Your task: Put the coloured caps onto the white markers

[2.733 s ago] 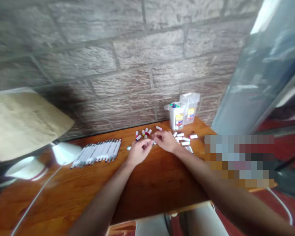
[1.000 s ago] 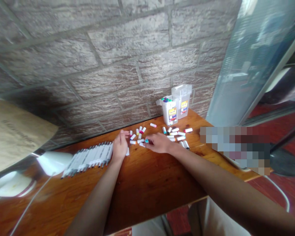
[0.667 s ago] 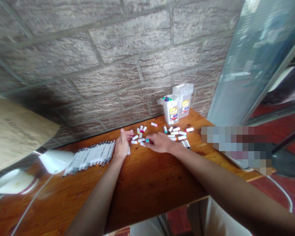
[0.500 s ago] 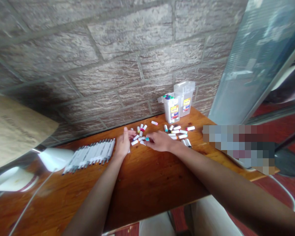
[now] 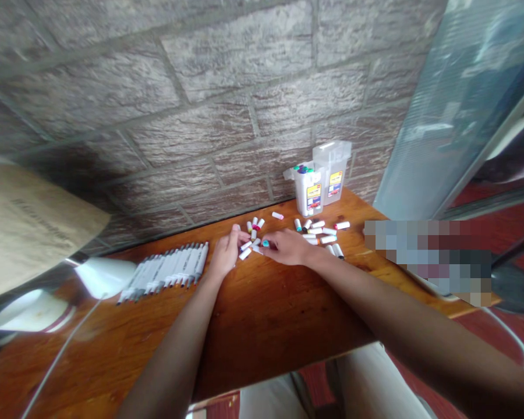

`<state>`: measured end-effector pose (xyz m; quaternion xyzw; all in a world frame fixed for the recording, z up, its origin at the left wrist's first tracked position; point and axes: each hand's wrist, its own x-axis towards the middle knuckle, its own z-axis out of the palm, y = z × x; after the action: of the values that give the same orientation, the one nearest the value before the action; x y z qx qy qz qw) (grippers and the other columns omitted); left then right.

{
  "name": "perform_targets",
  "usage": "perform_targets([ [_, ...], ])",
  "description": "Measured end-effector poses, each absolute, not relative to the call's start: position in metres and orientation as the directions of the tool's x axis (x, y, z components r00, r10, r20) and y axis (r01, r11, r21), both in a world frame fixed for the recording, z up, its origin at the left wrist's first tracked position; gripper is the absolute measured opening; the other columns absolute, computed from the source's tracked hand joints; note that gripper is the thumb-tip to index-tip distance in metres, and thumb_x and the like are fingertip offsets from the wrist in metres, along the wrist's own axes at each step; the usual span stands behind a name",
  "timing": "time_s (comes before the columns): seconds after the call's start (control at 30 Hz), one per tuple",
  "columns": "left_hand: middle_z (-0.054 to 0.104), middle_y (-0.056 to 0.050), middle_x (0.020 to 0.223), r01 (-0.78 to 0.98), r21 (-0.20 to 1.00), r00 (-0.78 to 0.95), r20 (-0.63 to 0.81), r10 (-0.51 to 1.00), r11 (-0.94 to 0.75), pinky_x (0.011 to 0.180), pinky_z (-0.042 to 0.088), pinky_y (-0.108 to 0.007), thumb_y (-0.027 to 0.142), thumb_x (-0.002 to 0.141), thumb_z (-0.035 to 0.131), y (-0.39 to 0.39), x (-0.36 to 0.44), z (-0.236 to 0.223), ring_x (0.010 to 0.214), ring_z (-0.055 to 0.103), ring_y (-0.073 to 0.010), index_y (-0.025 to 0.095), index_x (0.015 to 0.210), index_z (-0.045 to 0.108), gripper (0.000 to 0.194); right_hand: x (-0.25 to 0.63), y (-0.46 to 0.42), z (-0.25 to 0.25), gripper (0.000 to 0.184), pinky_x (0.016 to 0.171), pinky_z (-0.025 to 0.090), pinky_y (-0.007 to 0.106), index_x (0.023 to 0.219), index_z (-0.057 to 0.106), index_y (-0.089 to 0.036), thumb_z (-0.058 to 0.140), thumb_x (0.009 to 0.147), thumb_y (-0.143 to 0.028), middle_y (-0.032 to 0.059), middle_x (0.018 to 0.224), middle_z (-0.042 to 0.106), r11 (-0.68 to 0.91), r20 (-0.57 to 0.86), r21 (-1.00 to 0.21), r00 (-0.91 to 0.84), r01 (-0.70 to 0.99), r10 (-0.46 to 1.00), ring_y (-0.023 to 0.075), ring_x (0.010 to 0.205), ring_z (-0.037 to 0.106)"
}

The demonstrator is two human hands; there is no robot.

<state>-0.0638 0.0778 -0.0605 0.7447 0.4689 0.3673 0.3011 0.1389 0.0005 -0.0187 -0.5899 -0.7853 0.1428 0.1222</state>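
Over the wooden table, my right hand [image 5: 286, 247] pinches a short white marker cap with a teal end [image 5: 265, 244]. My left hand [image 5: 227, 250] rests to its left with fingers curled inward. A sliver of white shows beneath it, but what it holds, if anything, is hidden. Between the hands lie loose white marker caps [image 5: 245, 254] with coloured ends, some partly covered by the fingers. Just behind them is a small cluster of caps [image 5: 255, 223] with yellow and pink ends. Beyond my right hand several more caps [image 5: 329, 239] are scattered.
Left of my hands, grey-white markers [image 5: 170, 267] lie in a row. Two clear plastic marker cases [image 5: 309, 195] stand by the brick wall, the front one holding markers. A white lamp [image 5: 105, 278], cable and paper bag [image 5: 35, 227] are at left. A blurred-out patch covers the table's right end.
The view has shifted slightly. My two hands have come a little closer together around the loose caps. The teal-ended cap stays in my right hand.
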Motion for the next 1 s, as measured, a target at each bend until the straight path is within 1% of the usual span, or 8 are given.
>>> perform_targets([
  [0.07,0.081,-0.007,0.089,0.476,0.794,0.294,0.262,0.919,-0.378,0.084,0.057,-0.034,0.069,0.100,0.026,0.0772,-0.0632,-0.0601,0.084,0.073,-0.0218,0.020,0.080,0.077,0.074,0.1389,0.0011,-0.0188,0.035,0.068,0.038,0.027,0.111,0.075,-0.023,0.050,0.104,-0.048,0.0050,0.102,0.080,0.258,0.019,-0.369,-0.270,0.893,0.963,0.0211,0.093,0.074],
  [0.27,0.079,-0.006,0.083,0.491,0.782,0.310,0.256,0.916,-0.384,0.078,0.054,-0.032,0.068,0.100,0.029,0.0788,-0.0638,-0.0616,0.078,0.070,-0.0209,0.020,0.081,0.078,0.071,0.1406,0.0010,-0.0204,0.036,0.073,0.040,0.028,0.108,0.075,-0.023,0.051,0.104,-0.050,0.0051,0.104,0.080,0.273,0.030,-0.369,-0.282,0.888,0.959,0.0230,0.096,0.075],
  [0.37,0.078,-0.006,0.082,0.488,0.778,0.317,0.265,0.911,-0.396,0.078,0.053,-0.032,0.067,0.101,0.029,0.0789,-0.0643,-0.0621,0.078,0.069,-0.0204,0.020,0.082,0.079,0.071,0.1405,0.0002,-0.0201,0.037,0.074,0.041,0.029,0.112,0.074,-0.024,0.050,0.104,-0.050,0.0055,0.103,0.080,0.273,0.024,-0.368,-0.284,0.889,0.958,0.0236,0.097,0.075],
  [0.47,0.077,-0.006,0.080,0.482,0.778,0.326,0.268,0.907,-0.403,0.076,0.052,-0.031,0.065,0.102,0.028,0.0785,-0.0642,-0.0623,0.076,0.069,-0.0197,0.020,0.082,0.079,0.071,0.1392,-0.0002,-0.0196,0.036,0.075,0.041,0.028,0.117,0.073,-0.024,0.050,0.105,-0.048,0.0059,0.103,0.080,0.276,0.027,-0.367,-0.287,0.888,0.958,0.0235,0.098,0.075],
  [0.57,0.076,-0.005,0.079,0.480,0.778,0.327,0.269,0.906,-0.405,0.075,0.052,-0.031,0.066,0.102,0.029,0.0783,-0.0640,-0.0624,0.075,0.069,-0.0196,0.020,0.083,0.079,0.071,0.1382,-0.0010,-0.0200,0.037,0.072,0.040,0.028,0.114,0.074,-0.023,0.050,0.104,-0.050,0.0059,0.101,0.079,0.287,0.038,-0.385,-0.296,0.877,0.954,0.0226,0.094,0.074],
  [0.73,0.077,-0.005,0.080,0.486,0.777,0.334,0.257,0.907,-0.400,0.078,0.053,-0.032,0.067,0.102,0.029,0.0789,-0.0641,-0.0629,0.077,0.070,-0.0200,0.020,0.085,0.079,0.071,0.1386,-0.0011,-0.0217,0.037,0.068,0.036,0.028,0.107,0.075,-0.023,0.052,0.103,-0.052,0.0043,0.094,0.079,0.286,0.049,-0.408,-0.292,0.867,0.955,0.0205,0.089,0.073],
  [1.0,0.077,-0.006,0.084,0.498,0.767,0.338,0.259,0.905,-0.406,0.079,0.052,-0.032,0.069,0.100,0.029,0.0797,-0.0642,-0.0655,0.080,0.070,-0.0204,0.020,0.083,0.079,0.072,0.1418,0.0023,-0.0168,0.034,0.068,0.036,0.025,0.112,0.075,-0.021,0.060,0.101,-0.050,0.0030,0.095,0.078,0.284,0.012,-0.426,-0.309,0.859,0.951,0.0165,0.082,0.070],
])
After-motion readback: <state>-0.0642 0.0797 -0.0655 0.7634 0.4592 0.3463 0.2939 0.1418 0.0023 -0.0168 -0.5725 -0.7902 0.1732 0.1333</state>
